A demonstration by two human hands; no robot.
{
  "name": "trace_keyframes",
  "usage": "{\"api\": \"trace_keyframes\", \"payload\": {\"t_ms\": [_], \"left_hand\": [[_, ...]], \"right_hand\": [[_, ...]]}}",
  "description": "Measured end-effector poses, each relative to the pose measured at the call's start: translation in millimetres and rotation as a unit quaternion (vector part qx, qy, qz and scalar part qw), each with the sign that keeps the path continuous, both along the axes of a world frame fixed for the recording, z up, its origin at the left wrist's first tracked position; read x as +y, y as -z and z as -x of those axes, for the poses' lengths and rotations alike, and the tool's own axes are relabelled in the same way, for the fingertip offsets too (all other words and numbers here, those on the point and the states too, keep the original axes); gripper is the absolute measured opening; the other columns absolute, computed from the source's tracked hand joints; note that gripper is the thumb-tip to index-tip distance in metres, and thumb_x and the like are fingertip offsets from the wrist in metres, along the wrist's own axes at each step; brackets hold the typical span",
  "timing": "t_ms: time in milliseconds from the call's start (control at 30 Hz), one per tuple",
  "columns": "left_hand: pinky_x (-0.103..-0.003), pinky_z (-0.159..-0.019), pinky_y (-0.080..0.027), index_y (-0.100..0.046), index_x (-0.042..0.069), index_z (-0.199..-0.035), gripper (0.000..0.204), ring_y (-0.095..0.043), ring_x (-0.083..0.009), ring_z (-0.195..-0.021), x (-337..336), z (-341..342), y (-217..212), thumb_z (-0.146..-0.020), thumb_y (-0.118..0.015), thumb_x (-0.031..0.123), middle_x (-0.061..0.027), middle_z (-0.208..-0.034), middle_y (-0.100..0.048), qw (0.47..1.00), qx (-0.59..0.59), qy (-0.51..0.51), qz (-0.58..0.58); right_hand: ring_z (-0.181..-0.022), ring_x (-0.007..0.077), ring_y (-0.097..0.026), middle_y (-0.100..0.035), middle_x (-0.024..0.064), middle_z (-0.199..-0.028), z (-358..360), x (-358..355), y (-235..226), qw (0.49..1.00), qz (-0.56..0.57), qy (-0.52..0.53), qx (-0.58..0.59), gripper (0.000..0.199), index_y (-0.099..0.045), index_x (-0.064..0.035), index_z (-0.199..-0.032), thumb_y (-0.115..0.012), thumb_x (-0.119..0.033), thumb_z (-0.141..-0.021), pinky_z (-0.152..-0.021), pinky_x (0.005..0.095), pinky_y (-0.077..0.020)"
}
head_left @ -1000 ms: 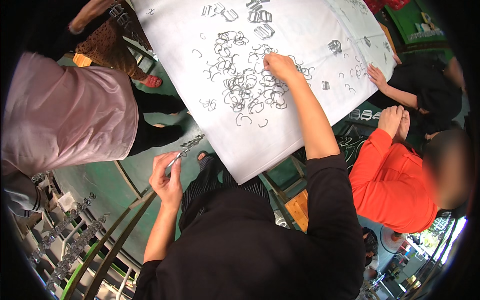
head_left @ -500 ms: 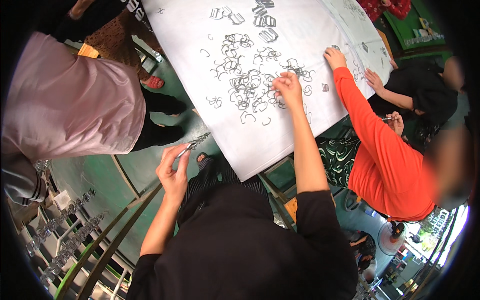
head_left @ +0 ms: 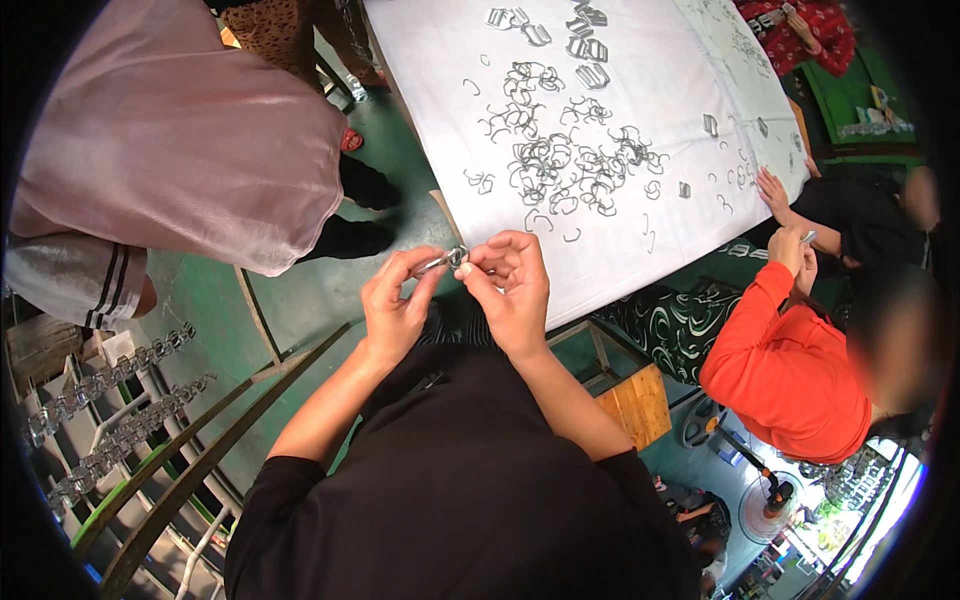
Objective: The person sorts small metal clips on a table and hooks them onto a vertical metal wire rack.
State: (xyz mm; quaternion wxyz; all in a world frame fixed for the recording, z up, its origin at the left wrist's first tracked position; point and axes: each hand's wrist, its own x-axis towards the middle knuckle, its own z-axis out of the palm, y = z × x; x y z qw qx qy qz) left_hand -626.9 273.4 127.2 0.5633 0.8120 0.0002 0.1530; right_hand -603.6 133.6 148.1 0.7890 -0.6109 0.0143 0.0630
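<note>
There it is: your left hand (head_left: 395,305) clamps the silver metal piece (head_left: 431,266) between thumb and finger, near the edge of the white surface (head_left: 590,275). Your right hand (head_left: 516,295) meets its far end; whether it's clamped there, I can't tell. Best hold the left pinch steady, line up squarely, and don't force it.

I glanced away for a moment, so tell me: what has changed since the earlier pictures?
The right hand withdrew from the pile of curved pieces on the white table, moving bodyward and leftward; it now pinches at the metal piece. A co-worker's red-sleeved hand, over the table half a second ago, drew back. The left hand still holds the metal piece; the pile looks unchanged.
</note>
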Motion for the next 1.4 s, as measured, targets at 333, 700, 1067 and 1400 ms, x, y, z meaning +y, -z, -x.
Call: {"api": "trace_keyframes", "payload": {"t_ms": [333, 700, 1067, 1400], "left_hand": [[-0.038, -0.084, -0.045, -0.052, -0.002, -0.108, 0.028, -0.057, -0.0287, -0.097, 18.4, -13.3, 30.2, -0.08, -0.052, 0.001, -0.0172, -0.107, -0.061, 0.989, -0.097, 0.113, 0.015], [-0.037, -0.084, -0.048, -0.058, 0.007, -0.116, 0.034, -0.055, -0.0301, -0.102, -148.8, -327.6, 95.3, -0.085, -0.061, 0.02, -0.0125, -0.113, -0.06, 0.919, -0.149, 0.183, -0.315], [-0.043, -0.074, -0.052, -0.051, 0.007, -0.109, 0.031, -0.062, -0.035, -0.089, -191.9, -398.1, 113.6, -0.086, -0.058, 0.025, -0.0203, -0.096, -0.063, 0.847, 0.041, 0.199, -0.492], [-0.027, -0.06, -0.047, -0.062, 0.004, -0.107, 0.036, -0.058, -0.0127, -0.067, -75.0, -300.7, 66.1, -0.075, -0.074, 0.017, -0.0062, -0.075, -0.064, 0.983, 0.154, 0.088, -0.049]], "right_hand": [[-0.079, 0.0157, -0.065, -0.064, 0.0102, -0.09, 23.0, -12.8, 24.6, 0.977, 0.078, 0.101, -0.172, 0.028, -0.048, 0.0003, -0.097, -0.067, 0.005, -0.078, -0.069, 0.0269, -0.0534], [-0.07, 0.0243, -0.065, -0.064, 0.0111, -0.084, 5.8, -58.6, 41.8, 0.936, 0.145, -0.013, -0.319, 0.03, -0.048, -0.003, -0.093, -0.066, 0.009, -0.071, -0.059, 0.0306, -0.0536], [-0.076, 0.0291, -0.065, -0.062, 0.0125, -0.086, 3.5, -61.2, 48.4, 0.947, 0.132, -0.023, -0.291, 0.022, -0.049, -0.0009, -0.092, -0.063, 0.003, -0.075, -0.064, 0.0351, -0.0544], [-0.065, 0.0223, -0.064, -0.064, 0.0061, -0.08, 24.1, -18.3, 52.3, 0.938, 0.209, 0.055, -0.272, 0.026, -0.052, -0.0054, -0.093, -0.066, 0.003, -0.073, -0.055, 0.03, -0.0516]]}}
